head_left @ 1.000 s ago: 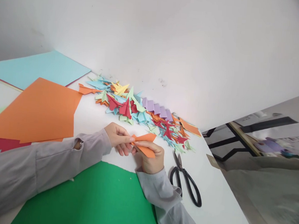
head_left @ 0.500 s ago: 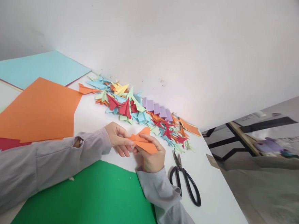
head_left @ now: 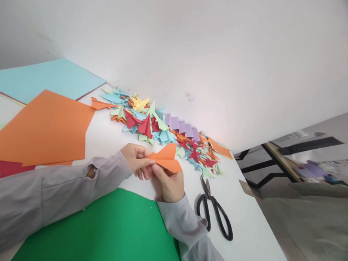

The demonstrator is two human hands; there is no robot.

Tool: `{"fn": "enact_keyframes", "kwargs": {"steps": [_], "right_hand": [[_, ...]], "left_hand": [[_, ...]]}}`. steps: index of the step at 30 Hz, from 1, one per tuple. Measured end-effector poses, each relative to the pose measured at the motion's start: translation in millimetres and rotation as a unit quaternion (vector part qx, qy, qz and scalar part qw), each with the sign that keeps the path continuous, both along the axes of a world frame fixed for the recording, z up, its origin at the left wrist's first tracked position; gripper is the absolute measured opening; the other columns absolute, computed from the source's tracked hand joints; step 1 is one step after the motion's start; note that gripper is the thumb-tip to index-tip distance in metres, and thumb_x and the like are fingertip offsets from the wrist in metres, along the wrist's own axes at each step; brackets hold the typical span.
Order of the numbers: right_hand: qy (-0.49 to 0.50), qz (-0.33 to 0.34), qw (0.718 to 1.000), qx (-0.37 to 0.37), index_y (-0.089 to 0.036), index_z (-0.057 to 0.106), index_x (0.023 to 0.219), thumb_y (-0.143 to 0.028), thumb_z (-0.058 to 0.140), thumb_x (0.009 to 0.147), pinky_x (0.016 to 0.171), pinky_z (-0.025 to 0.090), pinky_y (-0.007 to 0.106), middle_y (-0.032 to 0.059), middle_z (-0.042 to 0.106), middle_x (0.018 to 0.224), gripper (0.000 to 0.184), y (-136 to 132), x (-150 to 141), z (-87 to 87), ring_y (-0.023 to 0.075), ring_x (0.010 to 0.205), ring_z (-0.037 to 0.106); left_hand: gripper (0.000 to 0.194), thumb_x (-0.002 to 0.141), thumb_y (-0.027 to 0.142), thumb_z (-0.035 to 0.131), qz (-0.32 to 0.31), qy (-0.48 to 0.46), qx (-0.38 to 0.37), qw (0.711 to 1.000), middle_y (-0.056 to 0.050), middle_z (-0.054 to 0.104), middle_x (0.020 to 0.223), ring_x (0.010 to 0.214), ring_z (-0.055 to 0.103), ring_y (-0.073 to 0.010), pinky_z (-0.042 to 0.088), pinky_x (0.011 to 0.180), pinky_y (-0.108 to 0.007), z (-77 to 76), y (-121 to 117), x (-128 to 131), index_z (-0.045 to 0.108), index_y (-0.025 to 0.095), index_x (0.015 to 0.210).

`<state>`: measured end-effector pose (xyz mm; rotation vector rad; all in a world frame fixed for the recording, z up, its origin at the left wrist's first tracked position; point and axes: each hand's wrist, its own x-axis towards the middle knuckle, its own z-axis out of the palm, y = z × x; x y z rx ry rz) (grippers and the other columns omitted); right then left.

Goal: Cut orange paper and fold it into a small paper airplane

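Between my two hands is a small orange paper plane (head_left: 166, 158), its wings spread and its tail end pointing right. My left hand (head_left: 136, 159) pinches the narrow nose end between thumb and fingers. My right hand (head_left: 170, 184) holds it from below, thumb near the middle fold; most of its fingers are hidden under the paper. Just beyond lies a long heap of small folded paper planes (head_left: 144, 124) in red, blue, green, yellow and orange. Green paper (head_left: 104, 229) lies under my forearms.
Black-handled scissors (head_left: 216, 209) lie right of my right hand, blades pointing away. Orange sheets (head_left: 49, 129) and light blue sheets (head_left: 46, 80) are at the left. A pleated purple paper strip (head_left: 182, 127) rests by the wall. The table's right edge slopes down beside the scissors.
My right fingers have come off the top of the orange paper plane and now sit lower, with the thumb nearer the fold. Both wings show more fully. My left hand keeps its pinch.
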<state>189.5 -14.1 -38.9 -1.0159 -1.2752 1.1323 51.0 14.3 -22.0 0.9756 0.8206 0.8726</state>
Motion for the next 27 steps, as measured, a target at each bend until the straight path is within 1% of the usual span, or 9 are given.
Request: {"fn": "enact_keyframes", "kwargs": {"steps": [2,4,8,12,15,18,22,27], "right_hand": [[-0.005,-0.027,1.000,0.003,-0.015,0.064,0.060,-0.030,0.069,0.067,0.048,0.042,0.025,0.0000,0.061,0.054,0.017,-0.5,0.0,-2.1,0.0109,0.049,0.052],[0.001,-0.039,0.999,0.008,-0.015,0.064,0.059,-0.029,0.070,0.067,0.046,0.041,0.024,-0.0003,0.061,0.054,0.016,-0.7,1.1,-4.4,0.0102,0.048,0.051],[0.036,-0.022,0.999,-0.006,-0.016,0.066,0.062,-0.029,0.070,0.067,0.044,0.040,0.022,-0.0007,0.062,0.053,0.015,1.2,4.5,-8.5,0.0095,0.046,0.051],[0.080,-0.028,0.996,-0.038,-0.015,0.066,0.061,-0.032,0.073,0.063,0.041,0.040,0.021,-0.0009,0.062,0.050,0.018,4.3,6.3,-8.8,0.0093,0.042,0.051],[0.102,-0.034,0.993,-0.052,-0.015,0.066,0.060,-0.031,0.075,0.060,0.040,0.040,0.020,-0.0014,0.061,0.048,0.018,4.6,6.3,-7.3,0.0086,0.041,0.051],[0.091,-0.026,0.995,-0.043,-0.015,0.066,0.062,-0.031,0.073,0.062,0.041,0.042,0.021,-0.0012,0.061,0.050,0.018,2.9,6.0,-6.5,0.0093,0.043,0.052],[0.049,-0.005,0.999,-0.015,-0.016,0.067,0.068,-0.032,0.071,0.066,0.046,0.045,0.024,0.0004,0.063,0.055,0.017,0.7,6.1,-7.4,0.0113,0.048,0.055],[0.049,-0.003,0.999,-0.020,-0.017,0.067,0.068,-0.032,0.069,0.069,0.044,0.043,0.022,-0.0012,0.062,0.052,0.016,1.0,7.1,-9.9,0.0098,0.044,0.053]], "left_hand": [[0.031,0.054,0.028,0.077,-0.007,0.000,-0.002,1.000,0.000,0.060,0.044,0.034,0.057,-0.0133,0.043,0.028,-0.018,-0.4,-1.9,1.3,0.052,0.011,0.057],[0.030,0.055,0.029,0.077,-0.018,0.001,-0.002,1.000,0.000,0.061,0.047,0.036,0.058,-0.0134,0.044,0.029,-0.018,0.1,-3.5,0.5,0.053,0.010,0.059],[0.030,0.057,0.033,0.075,-0.049,0.003,0.009,0.999,-0.002,0.063,0.054,0.043,0.061,-0.0135,0.048,0.036,-0.020,2.4,-4.3,-4.7,0.056,0.010,0.062],[0.034,0.058,0.039,0.074,-0.089,0.000,-0.017,0.996,-0.003,0.064,0.055,0.046,0.063,-0.0162,0.049,0.039,-0.023,4.4,-2.7,-8.2,0.058,0.010,0.068],[0.034,0.060,0.039,0.072,-0.091,0.019,-0.020,0.995,-0.003,0.064,0.055,0.045,0.062,-0.0162,0.049,0.039,-0.024,5.3,-2.4,-8.4,0.058,0.009,0.070],[0.031,0.062,0.036,0.071,-0.087,0.033,-0.001,0.996,-0.002,0.063,0.056,0.045,0.062,-0.0151,0.049,0.039,-0.023,6.3,-3.1,-8.1,0.058,0.009,0.069],[0.028,0.065,0.035,0.068,-0.106,0.035,0.016,0.994,-0.001,0.062,0.054,0.042,0.061,-0.0135,0.047,0.037,-0.021,6.0,-4.5,-7.6,0.057,0.010,0.067],[0.024,0.068,0.032,0.064,-0.111,0.038,0.022,0.993,-0.001,0.061,0.051,0.040,0.059,-0.0121,0.044,0.035,-0.018,2.6,-5.3,-6.0,0.058,0.010,0.065]]}}
